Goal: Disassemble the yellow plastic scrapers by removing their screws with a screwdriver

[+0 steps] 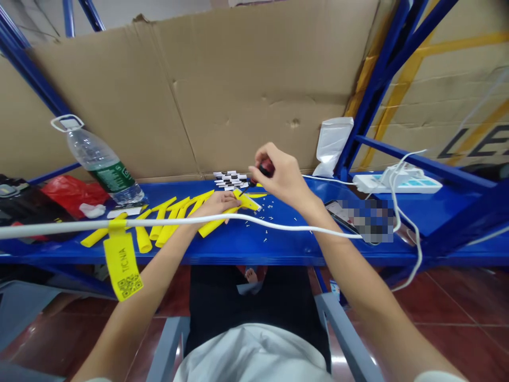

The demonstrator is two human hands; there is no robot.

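My right hand [280, 172] is closed around the red and black handle of a screwdriver [267, 166]. Its dark shaft slants down to the left, with the tip at or close to a yellow plastic part [247, 201]; contact is unclear. The fingers of my left hand [218, 204] hold that part down on the blue shelf [230, 248]. Left of this hand lies a row of similar yellow parts [162, 220] with flared, hollow ends. Small screws [271, 218] are scattered to the right of the held part. Behind my hands are several black-and-white pieces [230, 180].
A white cable [286, 227] with a yellow tag [122, 265] crosses in front of everything. A large water bottle [105, 159] and red bag [73, 193] stand left. Right are a phone [342, 215], a white packet [333, 143] and a power strip [374, 184]. Cardboard [254, 90] walls the back.
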